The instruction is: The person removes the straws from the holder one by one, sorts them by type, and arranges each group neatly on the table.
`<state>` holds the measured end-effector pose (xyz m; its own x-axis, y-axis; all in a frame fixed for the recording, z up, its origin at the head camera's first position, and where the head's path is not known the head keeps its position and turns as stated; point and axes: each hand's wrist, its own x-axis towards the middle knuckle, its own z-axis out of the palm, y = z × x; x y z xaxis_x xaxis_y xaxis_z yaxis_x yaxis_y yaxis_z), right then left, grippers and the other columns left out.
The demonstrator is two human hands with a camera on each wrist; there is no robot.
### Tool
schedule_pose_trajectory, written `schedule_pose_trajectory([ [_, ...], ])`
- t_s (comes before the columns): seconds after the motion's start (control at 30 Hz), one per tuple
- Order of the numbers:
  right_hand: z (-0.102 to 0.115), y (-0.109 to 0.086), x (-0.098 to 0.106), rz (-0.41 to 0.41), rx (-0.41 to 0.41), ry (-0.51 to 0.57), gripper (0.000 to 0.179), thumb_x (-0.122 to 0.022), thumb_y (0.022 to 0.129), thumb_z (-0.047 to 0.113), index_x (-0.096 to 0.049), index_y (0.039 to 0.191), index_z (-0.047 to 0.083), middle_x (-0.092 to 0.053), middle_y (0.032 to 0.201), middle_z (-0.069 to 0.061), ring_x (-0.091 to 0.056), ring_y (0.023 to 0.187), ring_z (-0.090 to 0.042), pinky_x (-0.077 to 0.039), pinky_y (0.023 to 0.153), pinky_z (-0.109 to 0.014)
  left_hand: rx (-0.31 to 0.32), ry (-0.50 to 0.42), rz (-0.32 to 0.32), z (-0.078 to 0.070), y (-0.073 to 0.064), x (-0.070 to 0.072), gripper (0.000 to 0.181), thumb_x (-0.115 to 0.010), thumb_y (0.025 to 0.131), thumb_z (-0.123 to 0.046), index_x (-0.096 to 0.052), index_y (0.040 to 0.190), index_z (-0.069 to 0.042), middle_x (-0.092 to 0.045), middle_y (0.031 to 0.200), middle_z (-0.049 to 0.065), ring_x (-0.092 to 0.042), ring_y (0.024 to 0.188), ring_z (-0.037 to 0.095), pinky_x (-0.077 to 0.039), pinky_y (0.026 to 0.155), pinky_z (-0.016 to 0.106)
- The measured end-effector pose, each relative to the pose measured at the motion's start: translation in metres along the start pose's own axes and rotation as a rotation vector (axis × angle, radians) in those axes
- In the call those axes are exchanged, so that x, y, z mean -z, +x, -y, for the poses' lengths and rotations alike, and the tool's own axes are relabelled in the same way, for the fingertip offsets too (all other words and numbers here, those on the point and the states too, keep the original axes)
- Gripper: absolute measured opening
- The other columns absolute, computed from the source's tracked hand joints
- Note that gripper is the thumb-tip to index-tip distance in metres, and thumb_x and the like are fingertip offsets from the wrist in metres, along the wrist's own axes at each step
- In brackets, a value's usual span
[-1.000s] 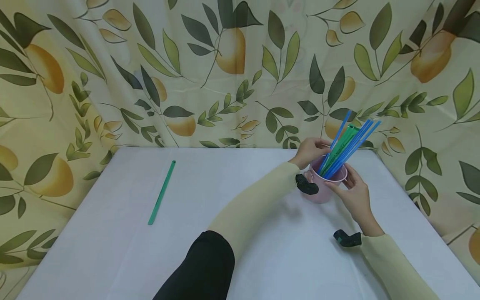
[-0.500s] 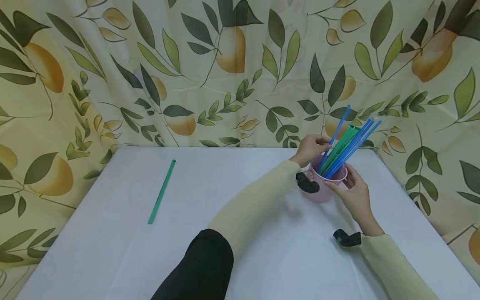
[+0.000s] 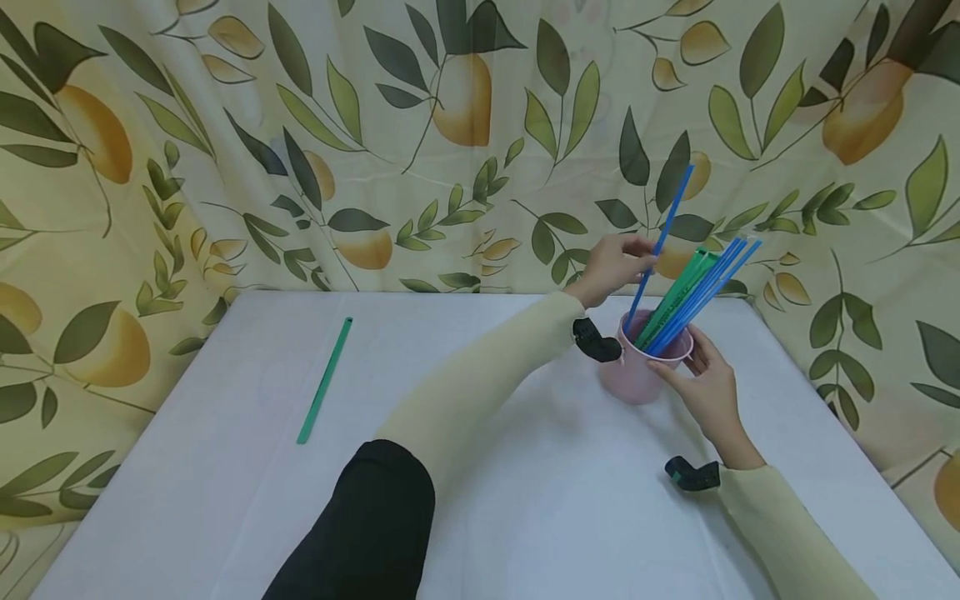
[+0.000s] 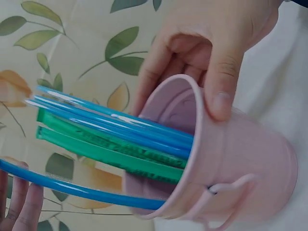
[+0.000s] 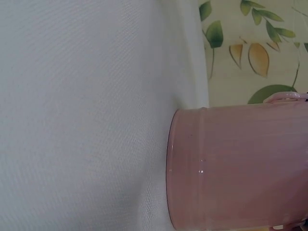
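My left hand (image 3: 609,271) pinches a long blue straw (image 3: 677,198) above the small pink bucket (image 3: 630,385). The straw leans, its lower end still inside the rim. In the left wrist view, fingertips of the left hand (image 4: 21,204) show at the straw's outer part. My right hand (image 3: 711,398) grips the bucket's right side by the rim, thumb outside and fingers around the far side. Several blue straws (image 4: 115,118) and green wrapped straws (image 4: 110,156) lean together in the bucket. The bucket wall (image 5: 240,168) fills much of the right wrist view, its base at the white cloth.
A single green wrapped straw (image 3: 324,381) lies on the left part of the white table (image 3: 525,500). Behind the table's far edge hangs a curtain (image 3: 450,208) printed with leaves and fruit. A side handle (image 4: 236,192) sticks out from the bucket.
My left hand has moved up and slightly left, drawing the blue straw higher and apart from the bunch. The right hand stays at the bucket.
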<state>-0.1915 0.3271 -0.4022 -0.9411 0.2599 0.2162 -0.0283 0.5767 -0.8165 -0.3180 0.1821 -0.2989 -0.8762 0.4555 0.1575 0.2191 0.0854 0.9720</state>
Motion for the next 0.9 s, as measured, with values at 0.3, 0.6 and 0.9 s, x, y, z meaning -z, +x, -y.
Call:
schedule_pose_trajectory([
  [0.3,0.000,0.000,-0.001,0.006,-0.001,0.002,0.081,-0.068,0.086,0.028,-0.022,0.150,0.011,-0.030,0.152,-0.016,-0.034,0.136,-0.037,-0.034,0.106,-0.032,-0.082,-0.003,0.040,-0.052,-0.006,0.028,0.025,-0.056,0.094,-0.011,-0.060,0.118,-0.003,-0.063,0.113,0.010,-0.066,0.096,0.015,-0.055,0.071,0.013],
  [0.6,0.001,0.001,-0.001,0.010,0.011,-0.005,0.081,-0.069,0.086,0.027,-0.023,0.149,0.008,-0.031,0.151,-0.017,-0.035,0.135,-0.038,-0.035,0.103,-0.021,-0.063,0.002,0.053,-0.099,-0.033,0.069,0.030,-0.053,0.095,-0.010,-0.056,0.124,-0.003,-0.060,0.120,0.010,-0.063,0.103,0.018,-0.055,0.082,0.021],
  [0.9,0.001,0.001,0.000,-0.004,0.011,-0.006,0.080,-0.069,0.085,0.026,-0.024,0.149,0.010,-0.033,0.151,-0.017,-0.036,0.135,-0.037,-0.035,0.105,-0.026,-0.026,-0.020,0.059,-0.070,-0.065,0.113,0.025,-0.055,0.094,-0.009,-0.058,0.118,0.000,-0.060,0.111,0.015,-0.063,0.102,0.029,-0.058,0.079,0.028],
])
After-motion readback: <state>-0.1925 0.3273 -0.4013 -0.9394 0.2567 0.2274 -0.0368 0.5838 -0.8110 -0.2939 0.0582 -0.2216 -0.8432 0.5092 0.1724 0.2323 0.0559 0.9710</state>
